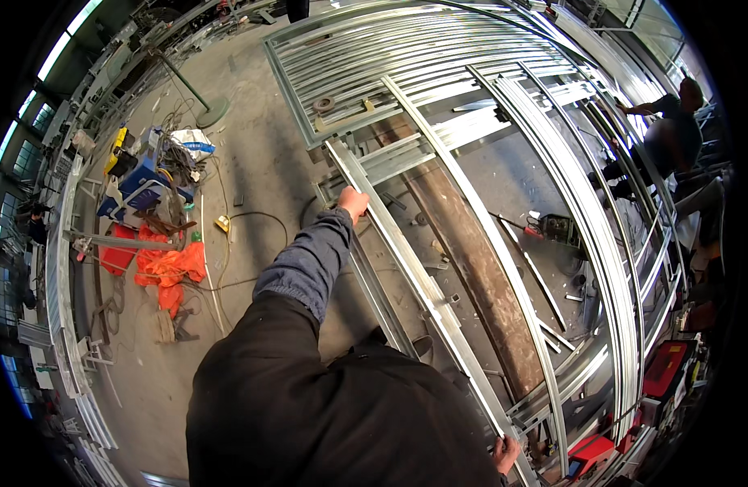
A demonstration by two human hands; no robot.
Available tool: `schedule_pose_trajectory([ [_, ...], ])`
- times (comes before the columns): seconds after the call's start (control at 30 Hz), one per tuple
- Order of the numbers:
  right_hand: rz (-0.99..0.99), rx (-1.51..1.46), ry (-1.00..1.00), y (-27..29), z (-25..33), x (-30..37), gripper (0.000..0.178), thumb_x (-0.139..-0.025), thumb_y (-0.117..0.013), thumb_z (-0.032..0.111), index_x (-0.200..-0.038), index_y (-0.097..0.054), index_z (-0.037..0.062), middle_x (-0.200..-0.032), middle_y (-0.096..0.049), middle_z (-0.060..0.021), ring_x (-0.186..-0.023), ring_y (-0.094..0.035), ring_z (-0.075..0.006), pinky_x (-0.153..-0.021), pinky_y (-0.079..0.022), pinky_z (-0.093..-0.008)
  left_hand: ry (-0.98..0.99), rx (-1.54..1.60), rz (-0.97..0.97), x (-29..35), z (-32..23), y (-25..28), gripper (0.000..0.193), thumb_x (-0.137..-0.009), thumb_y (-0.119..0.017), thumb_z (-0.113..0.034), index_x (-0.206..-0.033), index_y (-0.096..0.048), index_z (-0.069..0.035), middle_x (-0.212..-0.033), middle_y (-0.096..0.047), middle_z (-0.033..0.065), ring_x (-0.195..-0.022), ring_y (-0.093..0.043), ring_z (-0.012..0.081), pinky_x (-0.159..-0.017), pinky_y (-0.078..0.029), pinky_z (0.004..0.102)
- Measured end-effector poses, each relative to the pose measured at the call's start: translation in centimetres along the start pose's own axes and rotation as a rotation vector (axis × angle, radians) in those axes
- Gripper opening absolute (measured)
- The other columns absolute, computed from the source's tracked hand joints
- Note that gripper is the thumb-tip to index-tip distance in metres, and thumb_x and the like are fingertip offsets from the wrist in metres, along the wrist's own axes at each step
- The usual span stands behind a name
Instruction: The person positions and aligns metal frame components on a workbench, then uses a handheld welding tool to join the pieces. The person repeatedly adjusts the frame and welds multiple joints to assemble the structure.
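Observation:
My left hand point(354, 202) is closed around the far part of a long, grey metal profile point(414, 280). The profile slants from there down to the lower right, along the near side of a metal frame. My right hand point(506, 455) grips the same profile near its lower end; the body hides part of that hand. Beyond the profile, more long rails point(479, 207) run nearly parallel to it. A short crosspiece point(394, 162) lies just past my left hand. Farther off, a panel of close-set shiny slats point(423, 61) rests at the frame's far end.
A rusty brown beam point(471, 276) lies under the rails. Another person point(674, 134) is at the far right. Red equipment point(589, 454) stands at lower right. On the left floor are a blue machine point(145, 185), orange cloth point(169, 264) and loose cables point(256, 215).

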State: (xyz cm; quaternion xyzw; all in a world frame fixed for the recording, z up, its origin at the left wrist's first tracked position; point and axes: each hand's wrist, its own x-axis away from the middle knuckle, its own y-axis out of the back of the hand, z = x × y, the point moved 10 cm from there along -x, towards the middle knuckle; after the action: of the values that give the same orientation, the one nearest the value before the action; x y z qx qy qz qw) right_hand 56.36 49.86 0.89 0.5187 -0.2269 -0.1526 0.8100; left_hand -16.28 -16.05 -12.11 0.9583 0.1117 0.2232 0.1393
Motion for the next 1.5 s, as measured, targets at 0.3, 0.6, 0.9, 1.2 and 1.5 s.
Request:
schedule_pose_trajectory([
  [0.3,0.040,0.048,-0.106,2.6,4.0,-0.3,0.024,-0.096,-0.076,0.020,-0.111,-0.074,0.0009,-0.099,-0.066,-0.0156,-0.105,-0.060,-0.0393,-0.106,-0.043,-0.0476,0.004,0.066,0.044,1.2,-2.2,0.1,0.024,-0.097,-0.062,-0.007,-0.094,-0.064,0.016,-0.080,-0.070,0.0209,-0.062,-0.071,0.0326,-0.051,-0.052,0.0457],
  [0.6,0.011,0.099,0.043,2.4,5.0,-2.6,0.023,-0.096,-0.075,0.016,-0.113,-0.072,0.0016,-0.100,-0.065,-0.0162,-0.102,-0.059,-0.0405,-0.101,-0.044,-0.0485,0.116,-0.093,0.188,-1.1,0.2,2.8,0.023,-0.101,-0.060,-0.015,-0.100,-0.069,0.006,-0.086,-0.071,0.0152,-0.065,-0.067,0.0235,-0.053,-0.056,0.0381],
  [0.9,-0.032,0.026,0.038,0.8,6.0,-3.4,0.020,-0.089,-0.079,0.012,-0.106,-0.075,0.0017,-0.108,-0.067,-0.0123,-0.107,-0.060,-0.0381,-0.094,-0.052,-0.0456,0.024,-0.415,0.088,-1.6,-0.7,1.9,0.034,-0.100,-0.061,-0.025,-0.085,-0.067,0.005,-0.069,-0.065,0.0134,-0.052,-0.062,0.0244,-0.047,-0.047,0.0419],
  [1.2,-0.071,0.034,-0.050,-3.4,4.2,-3.1,0.026,-0.086,-0.084,0.013,-0.111,-0.079,0.0077,-0.105,-0.066,-0.0109,-0.104,-0.061,-0.0362,-0.092,-0.052,-0.0471,-0.316,-0.967,0.217,-4.7,-0.8,0.7,0.021,-0.093,-0.062,-0.017,-0.085,-0.068,0.002,-0.074,-0.065,0.0190,-0.062,-0.063,0.0327,-0.057,-0.048,0.0490],
  [1.5,-0.205,0.072,-0.059,-3.4,3.8,-2.0,0.025,-0.089,-0.084,0.027,-0.110,-0.078,0.0142,-0.103,-0.069,-0.0064,-0.105,-0.065,-0.0318,-0.095,-0.054,-0.0457,0.099,-0.377,0.234,-10.7,5.1,2.9,0.016,-0.097,-0.061,-0.018,-0.093,-0.070,-0.006,-0.089,-0.067,0.0029,-0.071,-0.059,0.0175,-0.057,-0.046,0.0425],
])
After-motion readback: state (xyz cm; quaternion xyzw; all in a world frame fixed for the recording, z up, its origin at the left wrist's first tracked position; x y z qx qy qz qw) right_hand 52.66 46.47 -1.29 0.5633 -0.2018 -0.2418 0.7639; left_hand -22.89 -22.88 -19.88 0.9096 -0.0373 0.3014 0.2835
